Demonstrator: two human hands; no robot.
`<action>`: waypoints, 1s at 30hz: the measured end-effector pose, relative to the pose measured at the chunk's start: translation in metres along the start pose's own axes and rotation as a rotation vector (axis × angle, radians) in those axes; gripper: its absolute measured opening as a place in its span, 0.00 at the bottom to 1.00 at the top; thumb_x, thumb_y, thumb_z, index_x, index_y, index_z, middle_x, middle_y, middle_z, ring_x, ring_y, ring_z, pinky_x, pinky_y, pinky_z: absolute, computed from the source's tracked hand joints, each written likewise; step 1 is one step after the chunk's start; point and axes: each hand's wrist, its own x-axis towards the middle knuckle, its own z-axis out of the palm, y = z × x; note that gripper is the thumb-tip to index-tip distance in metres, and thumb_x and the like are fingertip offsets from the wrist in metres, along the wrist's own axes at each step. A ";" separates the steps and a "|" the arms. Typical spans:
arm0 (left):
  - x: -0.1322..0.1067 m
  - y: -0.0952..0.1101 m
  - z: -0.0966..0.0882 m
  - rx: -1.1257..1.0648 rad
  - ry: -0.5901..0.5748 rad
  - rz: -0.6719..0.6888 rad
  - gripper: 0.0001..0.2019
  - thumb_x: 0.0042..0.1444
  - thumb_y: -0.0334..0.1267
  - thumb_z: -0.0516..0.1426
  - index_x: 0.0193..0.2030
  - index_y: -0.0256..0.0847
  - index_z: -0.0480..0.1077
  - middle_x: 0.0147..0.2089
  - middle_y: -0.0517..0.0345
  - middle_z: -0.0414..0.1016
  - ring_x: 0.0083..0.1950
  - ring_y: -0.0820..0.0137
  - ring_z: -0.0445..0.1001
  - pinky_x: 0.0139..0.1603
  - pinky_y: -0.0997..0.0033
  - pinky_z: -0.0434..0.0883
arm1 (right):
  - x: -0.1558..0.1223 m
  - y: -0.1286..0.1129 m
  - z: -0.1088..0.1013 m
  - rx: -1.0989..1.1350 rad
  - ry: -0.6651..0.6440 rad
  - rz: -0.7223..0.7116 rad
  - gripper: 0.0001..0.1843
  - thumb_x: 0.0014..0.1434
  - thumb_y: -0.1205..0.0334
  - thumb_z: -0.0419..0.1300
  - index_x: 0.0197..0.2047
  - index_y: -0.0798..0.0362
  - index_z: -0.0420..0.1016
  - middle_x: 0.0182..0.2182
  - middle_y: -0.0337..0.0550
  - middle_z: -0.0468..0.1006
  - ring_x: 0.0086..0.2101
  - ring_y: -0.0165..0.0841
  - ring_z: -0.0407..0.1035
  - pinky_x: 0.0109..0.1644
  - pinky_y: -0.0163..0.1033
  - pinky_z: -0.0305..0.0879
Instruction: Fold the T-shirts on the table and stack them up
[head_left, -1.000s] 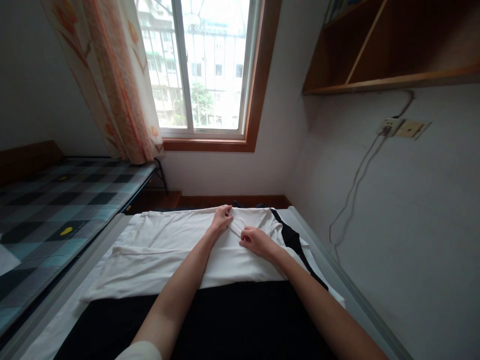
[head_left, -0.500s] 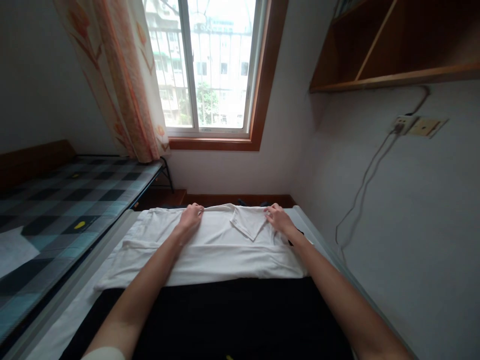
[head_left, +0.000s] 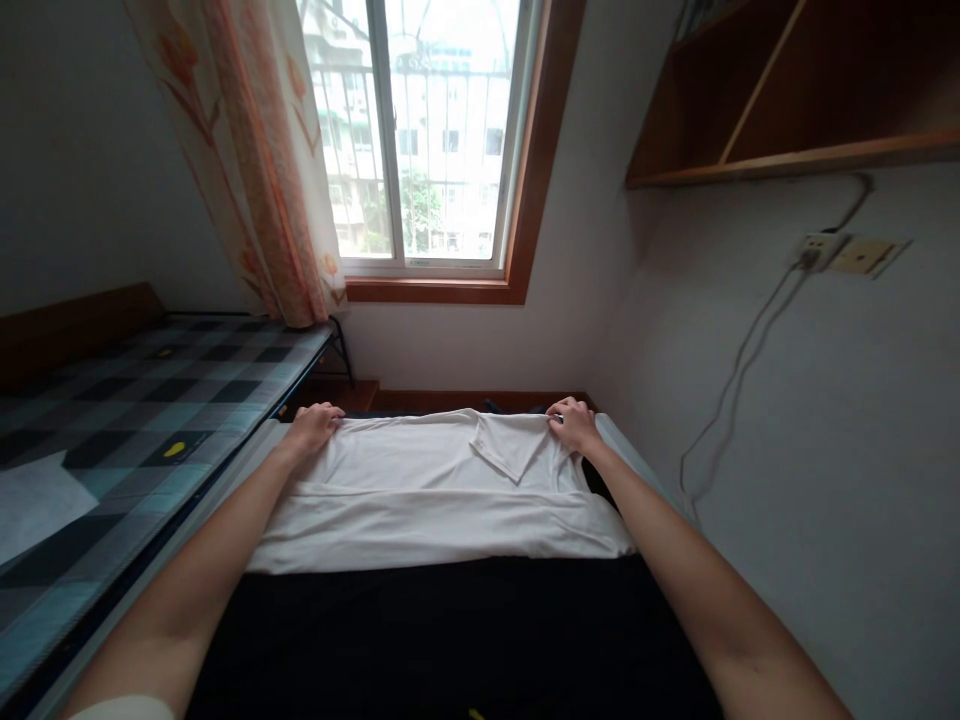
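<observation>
A white T-shirt (head_left: 405,455) lies spread in front of me, partly folded, with a short sleeve (head_left: 514,440) laid over its right part. A crease runs across its middle. My left hand (head_left: 316,425) grips the far left corner, fingers curled over the edge. At the far right corner my right hand (head_left: 574,424) pinches the fabric close to the sleeve. Black cloth (head_left: 450,635) covers the near area, below the shirt's near edge; a small yellow mark shows at the bottom. The fingertips of both hands are partly hidden.
On the left is a bed with a checked mattress (head_left: 217,380) and a sheet of white paper (head_left: 41,505). A window (head_left: 450,150) with a curtain (head_left: 262,180) stands ahead. On the right wall are a wooden shelf (head_left: 795,160), an outlet (head_left: 821,248) and a hanging cable (head_left: 724,400).
My left hand has moved left along the far edge to the shirt's corner. My right hand has shifted slightly right and now grips the edge more closely. The view has shifted a little.
</observation>
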 end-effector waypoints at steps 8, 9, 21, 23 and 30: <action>-0.061 -0.017 -0.019 -0.040 0.322 0.196 0.15 0.61 0.39 0.48 0.42 0.43 0.77 0.43 0.51 0.77 0.44 0.62 0.74 0.52 0.59 0.64 | -0.062 0.023 -0.018 0.234 0.289 -0.244 0.09 0.57 0.61 0.55 0.36 0.52 0.77 0.41 0.48 0.73 0.45 0.40 0.66 0.52 0.45 0.58; -0.080 -0.019 -0.018 -0.043 0.379 0.225 0.16 0.62 0.40 0.48 0.42 0.43 0.77 0.42 0.51 0.77 0.44 0.61 0.74 0.52 0.59 0.65 | -0.079 0.029 -0.018 0.234 0.301 -0.293 0.10 0.58 0.60 0.55 0.36 0.52 0.77 0.41 0.48 0.73 0.45 0.40 0.65 0.52 0.45 0.58; -0.174 -0.015 -0.013 -0.110 0.386 0.218 0.16 0.61 0.40 0.47 0.41 0.43 0.77 0.41 0.50 0.77 0.41 0.65 0.75 0.46 0.66 0.70 | -0.157 0.028 -0.019 -0.067 0.262 -0.248 0.09 0.58 0.62 0.56 0.38 0.50 0.78 0.41 0.47 0.74 0.44 0.41 0.64 0.46 0.43 0.56; -0.175 -0.013 -0.016 -0.130 0.379 0.189 0.16 0.60 0.39 0.47 0.39 0.42 0.77 0.41 0.50 0.77 0.41 0.65 0.75 0.45 0.67 0.70 | -0.158 0.024 -0.022 -0.094 0.232 -0.224 0.09 0.57 0.63 0.57 0.37 0.50 0.78 0.42 0.47 0.74 0.44 0.41 0.63 0.46 0.44 0.56; -0.176 0.021 -0.028 -0.054 0.169 0.108 0.13 0.58 0.40 0.50 0.35 0.44 0.76 0.41 0.53 0.77 0.43 0.63 0.75 0.49 0.62 0.68 | -0.153 -0.008 -0.028 -0.102 0.185 -0.250 0.12 0.60 0.60 0.53 0.37 0.51 0.78 0.48 0.50 0.74 0.50 0.43 0.63 0.53 0.46 0.56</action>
